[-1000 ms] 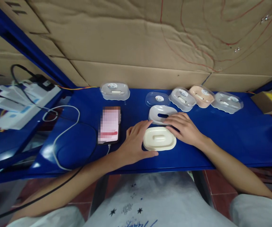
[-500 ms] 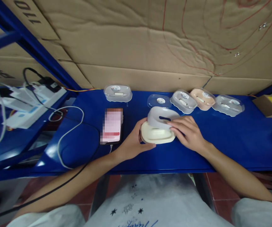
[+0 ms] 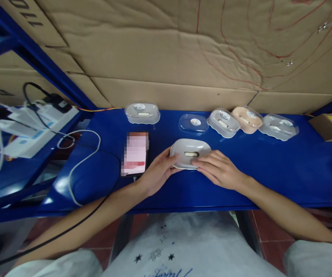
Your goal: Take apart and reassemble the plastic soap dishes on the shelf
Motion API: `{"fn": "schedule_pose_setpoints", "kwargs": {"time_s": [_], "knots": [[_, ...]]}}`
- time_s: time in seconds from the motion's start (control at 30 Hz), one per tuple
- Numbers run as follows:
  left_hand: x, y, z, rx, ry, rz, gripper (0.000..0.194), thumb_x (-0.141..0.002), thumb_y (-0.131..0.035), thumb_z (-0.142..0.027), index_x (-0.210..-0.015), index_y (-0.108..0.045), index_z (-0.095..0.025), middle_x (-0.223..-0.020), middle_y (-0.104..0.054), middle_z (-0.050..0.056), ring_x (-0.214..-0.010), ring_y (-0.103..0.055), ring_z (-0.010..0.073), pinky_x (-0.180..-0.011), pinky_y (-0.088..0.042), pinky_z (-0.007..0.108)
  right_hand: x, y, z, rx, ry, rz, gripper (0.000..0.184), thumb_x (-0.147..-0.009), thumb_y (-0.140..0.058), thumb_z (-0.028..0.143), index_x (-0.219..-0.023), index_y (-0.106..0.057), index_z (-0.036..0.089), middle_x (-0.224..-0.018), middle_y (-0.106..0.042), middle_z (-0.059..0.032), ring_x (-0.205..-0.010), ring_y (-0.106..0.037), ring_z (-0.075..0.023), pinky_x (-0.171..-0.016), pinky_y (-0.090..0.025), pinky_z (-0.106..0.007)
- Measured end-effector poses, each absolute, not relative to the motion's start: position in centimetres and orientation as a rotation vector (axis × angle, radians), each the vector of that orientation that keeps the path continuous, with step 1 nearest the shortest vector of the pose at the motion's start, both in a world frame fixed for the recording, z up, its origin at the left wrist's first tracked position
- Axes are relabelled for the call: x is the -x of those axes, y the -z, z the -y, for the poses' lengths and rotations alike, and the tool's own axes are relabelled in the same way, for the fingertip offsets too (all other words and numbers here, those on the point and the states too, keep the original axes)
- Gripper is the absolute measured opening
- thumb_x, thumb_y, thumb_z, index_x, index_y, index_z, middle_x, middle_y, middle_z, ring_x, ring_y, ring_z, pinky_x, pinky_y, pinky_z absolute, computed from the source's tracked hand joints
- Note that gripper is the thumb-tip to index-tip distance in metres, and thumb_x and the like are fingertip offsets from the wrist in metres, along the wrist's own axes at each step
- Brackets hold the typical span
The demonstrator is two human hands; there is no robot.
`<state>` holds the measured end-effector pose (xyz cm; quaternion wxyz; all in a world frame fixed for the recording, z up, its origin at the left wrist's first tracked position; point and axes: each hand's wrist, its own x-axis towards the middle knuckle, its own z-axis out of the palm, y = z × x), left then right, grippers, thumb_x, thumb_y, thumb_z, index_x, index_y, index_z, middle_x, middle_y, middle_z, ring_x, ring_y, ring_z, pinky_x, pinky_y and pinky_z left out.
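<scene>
A grey oval plastic soap dish point(image 3: 178, 147) with a slot in its middle sits in front of me, and a cream strip shows through the slot. My left hand point(image 3: 158, 169) is closed around its left end, thumb over the rim and fingers underneath. From the right, my right hand point(image 3: 220, 169) has its fingers bent onto the dish's front right part, gripping it there. The cream base is mostly hidden under the grey piece. Just behind lies a loose clear lid point(image 3: 185, 125) with a round sticker.
Lidded grey dishes point(image 3: 224, 123) and a peach one point(image 3: 247, 120) line the back of the blue table point(image 3: 270, 173), with another grey dish point(image 3: 142, 114) farther left. A phone point(image 3: 135, 154) lies left of my hands, near cables and a power strip point(image 3: 30, 140). A cardboard box point(image 3: 327, 129) stands right.
The grey piece has come down from a tilted position onto the cream base and now covers it. My right hand has moved slightly left and lower with it.
</scene>
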<state>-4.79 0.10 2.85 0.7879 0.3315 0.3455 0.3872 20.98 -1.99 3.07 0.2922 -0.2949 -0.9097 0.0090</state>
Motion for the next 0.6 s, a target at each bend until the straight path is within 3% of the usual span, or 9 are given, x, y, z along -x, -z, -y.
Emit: {"fn": "schedule_pose_setpoints", "kwargs": {"time_s": [0.13, 0.23, 0.37, 0.5, 0.6], "knots": [[4.6, -2.8, -0.1, -0.616, -0.88, -0.753, 0.026, -0.091, -0.083, -0.032, -0.112, -0.072, -0.021, -0.117, -0.078, 0.005, -0.114, -0.073, 0.0238, -0.106, -0.055, 0.039, -20.9, -3.2, 2.0, 0.786, 0.03, 2.44, 0.049, -0.105, -0.06, 0.019, -0.154, -0.056, 0.027, -0.12, -0.079, -0.0081, -0.104, -0.073, -0.0241, -0.088, -0.06, -0.042], [4.6, -3.1, -0.3, -0.552, -0.917, -0.763, 0.02, -0.091, -0.081, -0.028, -0.106, -0.072, -0.02, -0.112, -0.078, 0.004, -0.11, -0.072, 0.0216, -0.104, -0.057, 0.037, -21.0, -3.1, 1.7, 0.809, 0.088, 2.449, 0.052, -0.104, -0.065, 0.023, -0.155, -0.054, 0.025, -0.127, -0.077, -0.0098, -0.116, -0.072, -0.0262, -0.099, -0.059, -0.046], [4.8, -3.7, -0.5, -0.521, -0.941, -0.775, 0.023, -0.093, -0.076, -0.032, -0.111, -0.072, -0.019, -0.116, -0.077, 0.007, -0.118, -0.07, 0.0254, -0.103, -0.058, 0.039, -21.4, -3.0, 1.2, 0.89, 0.085, 2.423, 0.062, -0.103, -0.068, 0.026, -0.161, -0.046, 0.029, -0.143, -0.072, -0.0098, -0.139, -0.063, -0.029, -0.12, -0.048, -0.056], [5.0, -4.2, -0.5, -0.518, -0.932, -0.806, 0.027, -0.092, -0.076, -0.035, -0.111, -0.073, -0.016, -0.118, -0.077, 0.01, -0.124, -0.068, 0.0304, -0.1, -0.061, 0.041, -21.6, -3.1, 1.3, 0.838, 0.078, 2.398, 0.067, -0.102, -0.07, 0.024, -0.163, -0.043, 0.031, -0.139, -0.074, -0.0078, -0.132, -0.069, -0.0273, -0.116, -0.053, -0.053], [5.0, -4.1, -0.6, -0.528, -0.935, -0.816, 0.028, -0.09, -0.077, -0.033, -0.112, -0.073, -0.015, -0.115, -0.078, 0.01, -0.121, -0.069, 0.0292, -0.099, -0.062, 0.039, -21.8, -3.3, 1.2, 0.823, -0.004, 2.413, 0.063, -0.103, -0.069, 0.029, -0.162, -0.045, 0.032, -0.141, -0.074, -0.0073, -0.133, -0.068, -0.0272, -0.116, -0.054, -0.053]]}}
